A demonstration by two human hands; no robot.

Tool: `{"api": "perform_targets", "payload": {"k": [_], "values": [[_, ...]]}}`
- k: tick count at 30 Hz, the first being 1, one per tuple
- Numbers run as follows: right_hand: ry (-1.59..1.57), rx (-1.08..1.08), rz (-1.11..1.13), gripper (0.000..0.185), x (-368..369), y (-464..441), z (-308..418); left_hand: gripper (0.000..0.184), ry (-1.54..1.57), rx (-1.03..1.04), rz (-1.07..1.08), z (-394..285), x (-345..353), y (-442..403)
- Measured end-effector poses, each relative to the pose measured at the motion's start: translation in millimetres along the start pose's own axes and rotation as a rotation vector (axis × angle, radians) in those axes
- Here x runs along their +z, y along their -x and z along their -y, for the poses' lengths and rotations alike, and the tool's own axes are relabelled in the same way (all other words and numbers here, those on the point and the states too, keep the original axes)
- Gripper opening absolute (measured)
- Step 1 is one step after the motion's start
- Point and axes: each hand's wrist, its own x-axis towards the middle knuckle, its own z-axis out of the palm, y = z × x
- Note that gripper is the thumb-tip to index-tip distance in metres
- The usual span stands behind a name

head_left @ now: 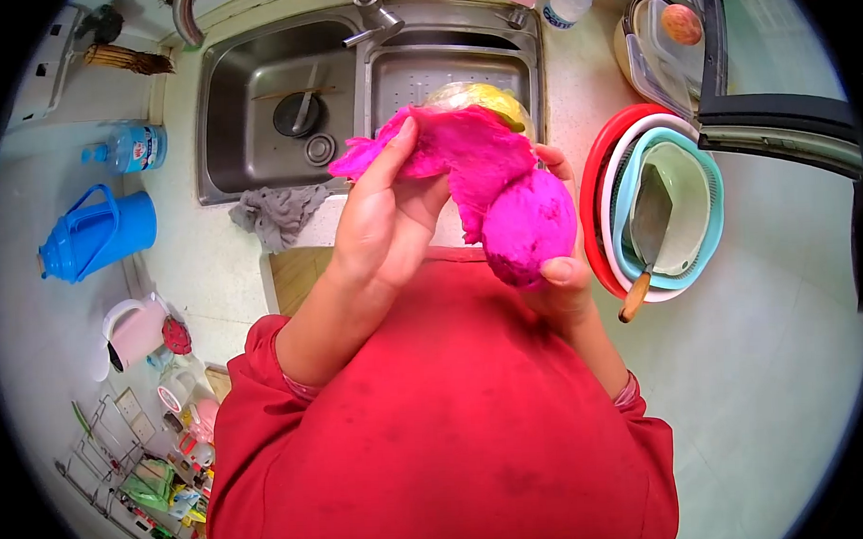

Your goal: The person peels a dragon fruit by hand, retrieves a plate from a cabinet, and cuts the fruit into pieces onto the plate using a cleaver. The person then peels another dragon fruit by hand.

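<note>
At the frame's upper centre, the left hand (377, 214) grips the pink peel (446, 145) between thumb and fingers; the right hand (563, 270) clasps the magenta fruit (530, 226), just right of the peel's hanging part.

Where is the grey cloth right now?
In the head view, the grey cloth lies on the counter to the left, bunched at the near edge of the left sink basin.

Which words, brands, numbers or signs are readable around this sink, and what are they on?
None can be read with certainty.
Bottle beside the blue flask: its blue label has marks too blurred to read.
Bottle behind the sink: its blue-and-white label is too small.
Packets at lower left: any print is too small.
</note>
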Motion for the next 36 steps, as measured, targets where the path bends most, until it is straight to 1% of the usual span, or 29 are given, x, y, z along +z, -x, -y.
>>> {"api": "perform_targets", "payload": {"k": [2, 4, 5, 7, 8, 9, 10, 12, 14, 17, 18, 20, 21, 25, 28, 29, 32, 33, 36], "values": [[-0.057, -0.002, 0.065, 0.117, -5, 0, 0, 0.028, -0.015, 0.036, 0.012, 0, 0, 0], [-0.166, 0.023, 0.095, 0.118, -7, -2, -4, 0.03, -0.064, 0.108, 0.019, 3, 2, 4], [-0.22, 0.035, 0.109, 0.119, -9, -3, -6, 0.031, -0.111, 0.092, 0.011, 2, 4, 8], [-0.284, 0.161, 0.069, 0.116, -12, -2, -8, 0.034, -0.205, 0.059, -0.005, -4, 12, 19], [-0.316, 0.223, 0.049, 0.115, -13, -2, -8, 0.034, -0.263, 0.101, -0.045, -4, 16, 22], [-0.263, 0.194, 0.065, 0.109, -12, -3, -10, 0.035, -0.322, 0.144, -0.085, -3, 20, 23], [-0.221, 0.213, 0.045, 0.107, -13, -3, -11, 0.036, -0.38, 0.187, -0.127, -3, 23, 25], [-0.137, 0.249, 0.004, 0.102, -17, -3, -10, 0.036, -0.345, 0.151, -0.135, -6, 27, 29], [-0.133, 0.293, 0.011, 0.097, -11, -4, -6, 0.036, -0.306, 0.147, -0.121, -6, 30, 31], [-0.08, 0.339, -0.015, 0.089, -7, -5, -6, 0.036, -0.285, 0.09, -0.177, -11, 31, 30], [-0.055, 0.349, -0.031, 0.087, -7, -5, -8, 0.036, -0.257, 0.051, -0.157, -16, 28, 29], [-0.045, 0.283, -0.006, 0.082, -10, -7, -14, 0.036, -0.202, -0.029, -0.116, -26, 21, 28], [-0.041, 0.25, 0.007, 0.08, -11, -8, -16, 0.036, -0.194, -0.003, -0.139, -27, 23, 28], [-0.021, 0.238, 0.044, 0.081, -12, -8, -15, 0.035, -0.204, -0.018, -0.04, -38, 20, 25], [0.074, 0.217, 0.065, 0.084, -9, -12, -14, 0.037, -0.171, -0.152, -0.082, -26, 25, 27], [0.122, 0.212, 0.056, 0.084, -9, -14, -14, 0.037, -0.191, -0.144, -0.109, -24, 30, 28], [0.245, 0.216, 0.081, 0.081, -17, -16, -12, 0.037, -0.289, -0.087, -0.032, -36, 26, 27], [0.282, 0.225, 0.102, 0.08, -20, -16, -12, 0.034, -0.293, -0.035, -0.083, -37, 30, 25], [0.366, 0.234, 0.142, 0.079, -24, -13, -8, 0.033, -0.381, 0.131, -0.11, -45, 24, 18]]}}
